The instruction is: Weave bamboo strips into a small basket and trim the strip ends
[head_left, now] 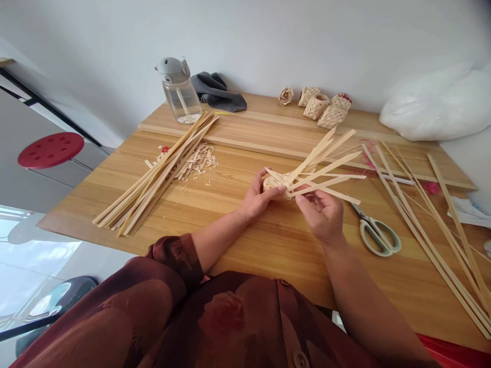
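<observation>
My left hand [259, 197] curls around a small woven bamboo form [273, 185] that rests near the middle of the wooden table [268, 255]. Its fingers cover part of the weave. Loose bamboo strips [322, 171] fan out from the form to the right and back. My right hand [320, 215] sits just to the right, with thumb and forefinger pinched on one of these strips near the weave. Its exact grip is partly hidden by the fingers.
A bundle of bamboo strips [149, 176] and shavings [197, 162] lie to the left. Green-handled scissors [378, 236] and long strips [429, 230] lie to the right. Woven pieces [324, 107], a water bottle [179, 92], grey cloth [218, 92] and a white bag [437, 105] stand behind.
</observation>
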`<state>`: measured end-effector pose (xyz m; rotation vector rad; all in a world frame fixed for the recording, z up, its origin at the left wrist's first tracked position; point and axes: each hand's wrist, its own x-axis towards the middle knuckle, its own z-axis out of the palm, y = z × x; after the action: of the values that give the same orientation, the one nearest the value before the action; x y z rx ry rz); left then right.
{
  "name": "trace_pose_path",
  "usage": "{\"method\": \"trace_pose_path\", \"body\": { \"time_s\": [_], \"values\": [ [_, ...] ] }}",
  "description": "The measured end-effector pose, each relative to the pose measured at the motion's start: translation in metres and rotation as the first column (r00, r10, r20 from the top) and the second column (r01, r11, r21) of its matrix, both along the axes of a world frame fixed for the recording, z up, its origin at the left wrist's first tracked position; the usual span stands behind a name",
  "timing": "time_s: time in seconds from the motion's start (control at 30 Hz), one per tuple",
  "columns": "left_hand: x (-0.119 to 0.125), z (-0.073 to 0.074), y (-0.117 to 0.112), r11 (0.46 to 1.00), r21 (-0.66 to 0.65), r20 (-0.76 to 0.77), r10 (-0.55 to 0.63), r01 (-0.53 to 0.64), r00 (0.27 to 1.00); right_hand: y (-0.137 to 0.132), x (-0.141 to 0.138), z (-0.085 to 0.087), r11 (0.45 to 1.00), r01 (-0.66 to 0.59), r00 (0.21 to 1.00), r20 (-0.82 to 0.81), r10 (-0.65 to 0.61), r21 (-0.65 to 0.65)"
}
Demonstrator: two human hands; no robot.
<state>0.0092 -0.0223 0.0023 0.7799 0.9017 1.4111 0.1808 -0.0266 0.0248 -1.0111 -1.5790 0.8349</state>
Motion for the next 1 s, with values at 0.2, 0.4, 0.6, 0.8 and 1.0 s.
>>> {"method": "trace_pose_path", "body": {
  "time_s": [0.2, 0.4, 0.6, 0.8, 1.0],
  "values": [
    [0.000, -0.003, 0.003, 0.999, 0.029, 0.027, -0.026, 0.025, 0.999, 0.006, -0.003, 0.001, 0.998, -0.048, 0.982, -0.183, 0.040, -0.043],
    [0.000, -0.002, 0.003, 1.000, 0.021, -0.019, -0.017, 0.018, 1.000, 0.003, 0.000, 0.006, 0.992, -0.119, 0.991, -0.075, 0.115, -0.050],
    [-0.002, -0.004, 0.005, 0.995, 0.051, -0.053, -0.079, 0.081, 0.995, 0.010, -0.002, -0.006, 0.997, 0.021, 0.988, -0.150, -0.033, -0.076],
    [-0.003, -0.004, 0.006, 0.991, 0.061, -0.088, -0.112, 0.117, 0.990, 0.017, -0.001, -0.013, 0.989, -0.036, 0.977, -0.215, 0.004, -0.144],
    [-0.004, -0.004, 0.005, 0.986, 0.078, -0.129, -0.137, 0.148, 0.982, 0.014, -0.004, -0.008, 0.972, -0.031, 0.950, -0.310, -0.045, -0.234]
  ]
}}
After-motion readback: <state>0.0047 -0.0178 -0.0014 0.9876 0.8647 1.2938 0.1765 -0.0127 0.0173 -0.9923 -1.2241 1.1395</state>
